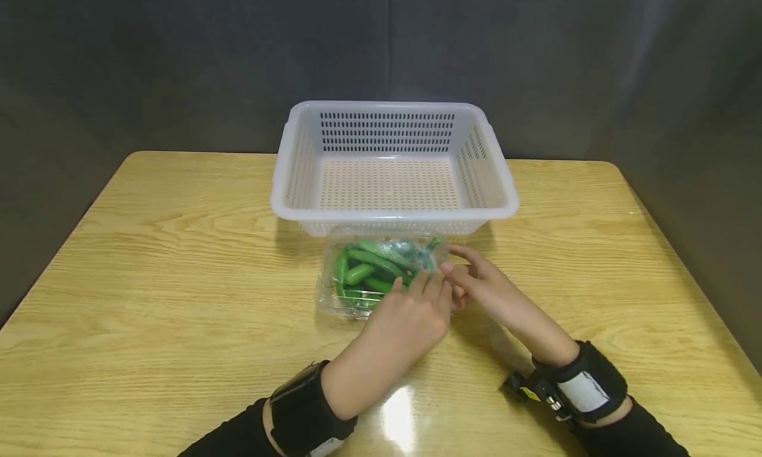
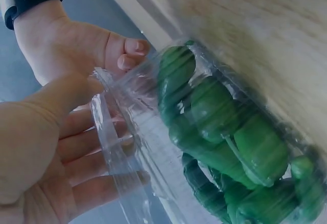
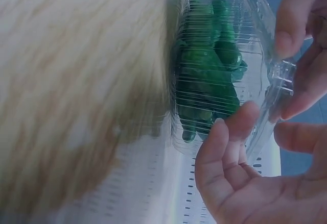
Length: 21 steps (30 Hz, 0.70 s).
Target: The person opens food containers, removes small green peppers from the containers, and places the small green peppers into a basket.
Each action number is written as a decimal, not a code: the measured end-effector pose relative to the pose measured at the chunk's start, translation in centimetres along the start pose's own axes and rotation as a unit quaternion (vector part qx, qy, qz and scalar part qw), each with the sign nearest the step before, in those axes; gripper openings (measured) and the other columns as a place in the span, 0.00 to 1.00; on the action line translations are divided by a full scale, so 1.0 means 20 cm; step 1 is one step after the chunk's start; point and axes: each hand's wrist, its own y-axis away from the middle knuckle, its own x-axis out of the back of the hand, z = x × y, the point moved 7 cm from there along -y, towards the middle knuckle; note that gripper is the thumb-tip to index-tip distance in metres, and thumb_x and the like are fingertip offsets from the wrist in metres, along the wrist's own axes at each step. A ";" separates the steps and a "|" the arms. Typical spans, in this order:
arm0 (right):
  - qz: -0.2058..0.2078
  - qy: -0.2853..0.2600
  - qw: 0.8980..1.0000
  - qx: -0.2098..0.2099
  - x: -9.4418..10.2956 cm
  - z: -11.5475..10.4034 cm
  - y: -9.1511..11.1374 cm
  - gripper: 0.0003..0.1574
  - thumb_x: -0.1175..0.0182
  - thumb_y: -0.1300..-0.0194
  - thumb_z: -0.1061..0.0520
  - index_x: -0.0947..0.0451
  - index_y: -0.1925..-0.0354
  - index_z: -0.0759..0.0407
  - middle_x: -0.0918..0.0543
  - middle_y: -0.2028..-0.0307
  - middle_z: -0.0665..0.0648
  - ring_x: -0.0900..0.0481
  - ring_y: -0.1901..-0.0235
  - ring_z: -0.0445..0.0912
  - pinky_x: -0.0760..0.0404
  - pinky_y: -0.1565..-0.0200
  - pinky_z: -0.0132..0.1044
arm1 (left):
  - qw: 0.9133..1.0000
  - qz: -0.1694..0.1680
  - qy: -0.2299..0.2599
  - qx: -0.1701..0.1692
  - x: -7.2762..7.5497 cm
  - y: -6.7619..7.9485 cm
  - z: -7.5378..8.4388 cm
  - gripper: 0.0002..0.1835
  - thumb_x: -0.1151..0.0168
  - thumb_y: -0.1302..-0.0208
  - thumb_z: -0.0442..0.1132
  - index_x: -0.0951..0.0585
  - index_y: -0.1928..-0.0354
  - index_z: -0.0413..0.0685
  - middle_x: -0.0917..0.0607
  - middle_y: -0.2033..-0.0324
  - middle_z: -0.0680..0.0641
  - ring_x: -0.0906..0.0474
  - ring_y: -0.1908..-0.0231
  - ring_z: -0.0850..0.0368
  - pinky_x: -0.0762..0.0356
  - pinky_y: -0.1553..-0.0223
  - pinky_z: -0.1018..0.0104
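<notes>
A clear plastic clamshell box (image 1: 329, 291) lies on the table with several green peppers (image 1: 383, 262) inside, seen through its lid. My left hand (image 1: 411, 315) reaches over the near right part of the box, fingers spread on the lid. In the left wrist view its thumb (image 2: 76, 89) is at the clear rim (image 2: 110, 132), opposite those fingers. At the right end, my right hand (image 1: 485, 288) grips the corner. The right wrist view shows its thumb (image 3: 299, 137) and curled fingers (image 3: 225, 142) on either side of the plastic edge. Both hands are close together there.
A white perforated plastic basket (image 1: 393, 213) stands right behind the box, its near rim overlapping close to the lid. The wooden table (image 1: 178, 258) extends to both sides. A dark curtain (image 1: 387, 40) hangs at the back. Black straps (image 1: 586, 384) circle both wrists.
</notes>
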 end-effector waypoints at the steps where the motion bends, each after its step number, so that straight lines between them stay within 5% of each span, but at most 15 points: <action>1: -0.001 -0.002 1.000 0.000 0.00 0.00 0.00 0.39 0.52 0.25 0.60 0.56 0.27 0.77 0.22 0.76 0.51 0.25 0.76 0.39 0.22 0.70 0.31 | 1.000 -0.002 -0.001 0.001 0.00 0.00 0.00 0.13 0.38 0.32 0.37 0.16 0.47 0.44 0.14 0.49 0.46 0.16 0.52 0.54 0.14 0.58 0.60; 11: 0.002 -0.001 1.000 -0.002 -0.01 -0.02 0.00 0.39 0.52 0.25 0.60 0.55 0.27 0.77 0.16 0.63 0.60 0.22 0.74 0.38 0.19 0.69 0.31 | 0.999 -0.019 -0.034 -0.014 -0.01 0.00 0.06 0.16 0.45 0.26 0.40 0.18 0.44 0.42 0.15 0.48 0.43 0.16 0.50 0.53 0.15 0.56 0.55; 21: -0.008 -0.002 1.000 -0.001 -0.02 -0.02 0.01 0.40 0.52 0.24 0.60 0.58 0.27 0.78 0.18 0.69 0.54 0.22 0.74 0.39 0.19 0.69 0.31 | 0.999 0.004 -0.024 -0.031 -0.02 0.03 0.04 0.16 0.45 0.27 0.40 0.17 0.43 0.43 0.15 0.48 0.44 0.16 0.49 0.54 0.15 0.55 0.57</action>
